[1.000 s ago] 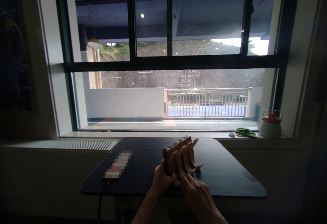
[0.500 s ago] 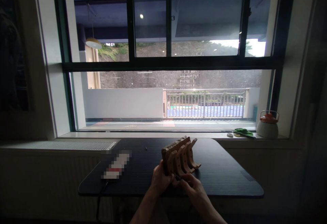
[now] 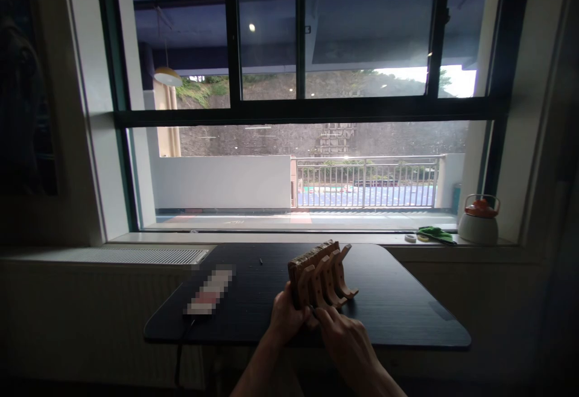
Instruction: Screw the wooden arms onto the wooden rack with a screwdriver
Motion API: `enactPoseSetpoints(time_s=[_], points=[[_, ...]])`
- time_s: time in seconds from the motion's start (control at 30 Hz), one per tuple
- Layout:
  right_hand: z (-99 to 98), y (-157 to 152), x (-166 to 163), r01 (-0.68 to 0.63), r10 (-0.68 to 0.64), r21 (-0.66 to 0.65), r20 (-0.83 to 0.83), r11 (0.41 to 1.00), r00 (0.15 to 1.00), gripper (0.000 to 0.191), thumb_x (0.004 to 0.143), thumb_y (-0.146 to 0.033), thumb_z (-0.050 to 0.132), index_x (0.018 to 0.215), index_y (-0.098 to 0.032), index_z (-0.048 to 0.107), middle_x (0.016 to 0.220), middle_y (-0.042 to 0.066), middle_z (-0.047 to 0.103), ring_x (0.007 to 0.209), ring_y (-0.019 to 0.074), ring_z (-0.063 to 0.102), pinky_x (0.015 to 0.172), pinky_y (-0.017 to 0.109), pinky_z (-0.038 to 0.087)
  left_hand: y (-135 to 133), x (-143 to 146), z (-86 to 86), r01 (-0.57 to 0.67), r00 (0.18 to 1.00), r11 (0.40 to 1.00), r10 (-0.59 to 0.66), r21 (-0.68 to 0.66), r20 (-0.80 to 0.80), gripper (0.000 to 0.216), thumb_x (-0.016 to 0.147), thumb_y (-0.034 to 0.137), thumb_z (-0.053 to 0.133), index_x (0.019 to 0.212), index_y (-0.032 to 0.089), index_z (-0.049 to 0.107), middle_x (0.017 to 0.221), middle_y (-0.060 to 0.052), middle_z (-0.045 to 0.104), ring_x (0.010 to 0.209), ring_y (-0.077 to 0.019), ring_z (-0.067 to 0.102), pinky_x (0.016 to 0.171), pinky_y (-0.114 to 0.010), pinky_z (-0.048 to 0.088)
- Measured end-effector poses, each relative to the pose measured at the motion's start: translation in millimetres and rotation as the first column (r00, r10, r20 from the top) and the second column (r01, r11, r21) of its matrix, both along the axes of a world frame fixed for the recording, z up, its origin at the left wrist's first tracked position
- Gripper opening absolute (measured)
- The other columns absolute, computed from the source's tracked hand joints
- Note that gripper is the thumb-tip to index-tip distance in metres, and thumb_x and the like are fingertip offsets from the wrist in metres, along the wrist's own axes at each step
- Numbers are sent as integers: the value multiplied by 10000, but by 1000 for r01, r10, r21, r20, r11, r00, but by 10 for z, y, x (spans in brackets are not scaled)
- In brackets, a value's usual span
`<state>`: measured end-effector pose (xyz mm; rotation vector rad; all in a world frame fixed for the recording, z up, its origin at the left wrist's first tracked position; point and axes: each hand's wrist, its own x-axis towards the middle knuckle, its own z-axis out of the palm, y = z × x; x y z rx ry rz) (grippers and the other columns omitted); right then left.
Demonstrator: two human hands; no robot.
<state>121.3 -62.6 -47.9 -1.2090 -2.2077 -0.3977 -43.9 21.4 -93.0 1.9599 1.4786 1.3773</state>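
A wooden piece with several curved, hook-like arms (image 3: 320, 276) and a rough, layered-looking back edge is tilted over the near part of the dark table (image 3: 389, 300). Small dark dots mark the arms. My left hand (image 3: 286, 315) is closed around its near left end. At the lower near corner, the fingers of my right hand (image 3: 341, 330) are pinched together close to my left fingertips. What they grip there is hidden by the fingers and the dim light.
To the left lies a blurred-out power strip-like block (image 3: 210, 291) with a black cable (image 3: 180, 349) over the table edge. A small dark piece (image 3: 261, 261) lies farther back. The windowsill bears a green glove-like cloth (image 3: 434, 234), tape rolls (image 3: 410, 238) and a white-and-orange jug (image 3: 479, 222).
My right hand has turned and its fingers have shifted up slightly against the piece's near corner. A small dark thing visible by those fingers before is now covered. The view has shifted slightly.
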Motion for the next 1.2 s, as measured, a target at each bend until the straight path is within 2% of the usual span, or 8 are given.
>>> enactPoseSetpoints(time_s=[0.13, 0.23, 0.37, 0.5, 0.63, 0.87, 1.03, 1.2], points=[[-45, 50, 1, -50, -24, -205, -346, 978, 938, 230, 823, -138, 466, 959, -231, 626, 903, 25, 712, 797, 194, 677, 651, 248, 463, -7, -6, 23, -6, 1000, 1000, 6, -18, 2, 295, 625, 165, 624, 896, 210, 516, 738, 29, 628, 669, -149, 588, 639, -244, 453], [-127, 169, 14, -201, -81, -358, -637, 912, 767, 209, 799, -261, 509, 934, -199, 657, 895, 45, 726, 864, 228, 670, 740, 294, 490, 3, -7, 22, 2, 1000, 1000, -2, -15, -4, 300, 632, 180, 635, 909, 211, 522, 757, 25, 636, 689, -155, 595, 647, -248, 455], [-207, 296, 29, -287, -123, -414, -726, 864, 676, 279, 789, -332, 489, 868, -142, 677, 787, 67, 729, 748, 236, 676, 647, 303, 509, 27, 1, -8, -23, 1000, 1000, 23, 6, -11, 324, 619, 164, 637, 917, 215, 521, 755, 30, 633, 692, -154, 598, 635, -238, 448], [-169, 215, 40, -149, -137, -389, -617, 909, 775, 239, 795, -316, 523, 922, -187, 679, 799, 48, 728, 749, 241, 675, 630, 295, 484, 43, 10, -52, -35, 999, 999, 35, 19, -6, 303, 619, 157, 633, 892, 220, 517, 734, 36, 628, 681, -151, 597, 632, -235, 448], [-80, 66, 46, 82, -107, -130, -203, 988, 973, 434, 786, -113, 497, 1204, -207, 566, 979, 74, 712, 726, 203, 687, 591, 253, 472, 44, 16, -65, -24, 1000, 999, 25, 49, -9, 314, 624, 154, 634, 910, 214, 521, 749, 27, 639, 679, -152, 596, 652, -245, 463], [-32, 18, 25, 31, -39, 68, 117, 997, 992, 359, 802, 5, 425, 1014, -199, 629, 944, 78, 688, 665, 168, 661, 538, 224, 437, -1, 20, 11, -52, 999, 998, 51, -21, -5, 313, 629, 151, 650, 911, 226, 537, 777, 25, 656, 739, -172, 619, 677, -255, 474], [-45, 43, -9, -52, 27, -113, -212, 992, 977, 264, 849, -106, 420, 946, -216, 639, 926, 49, 698, 782, 193, 671, 630, 249, 454, -20, 6, 47, -34, 999, 999, 32, -40, -30, 305, 625, 163, 640, 902, 214, 522, 769, 17, 645, 734, -178, 616, 667, -261, 462], [-140, 213, -5, -282, -102, -395, -717, 874, 690, 244, 790, -327, 519, 880, -174, 687, 826, 47, 721, 808, 225, 664, 698, 281, 479, -8, 8, 45, -26, 999, 999, 25, -38, -24, 334, 625, 168, 643, 924, 218, 501, 785, 18, 642, 737, -176, 614, 675, -264, 452]])
